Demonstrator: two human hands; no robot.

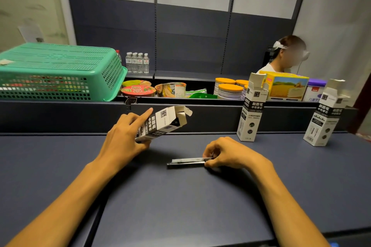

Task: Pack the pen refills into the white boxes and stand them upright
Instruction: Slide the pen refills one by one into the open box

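We note the left hand (122, 136) gripping a white box (160, 123) near its base, thumb under and fingers curled round it, index finger lying straight along the top face; the box is tilted, open flaps pointing right and slightly up, held clear of the dark table (180, 196). The right hand (224, 154) pinches one end of a small bundle of pen refills (188, 162), which lies flat on the table just below and to the right of the box mouth. Two more white boxes stand upright with flaps open, one further right (252, 110), one at the far right (326, 114). We judge the refills light, thin and somewhat flexible, likely to splay or slip apart if pinched only at the tip; a hold nearer the middle, squeezing the bundle together, should keep the refills aligned for the narrow opening. The box looks like thin card, easily crushed, so we would hold it by its edges rather than pressing the faces. Behind the table sit a green basket (60, 72) and assorted groceries.
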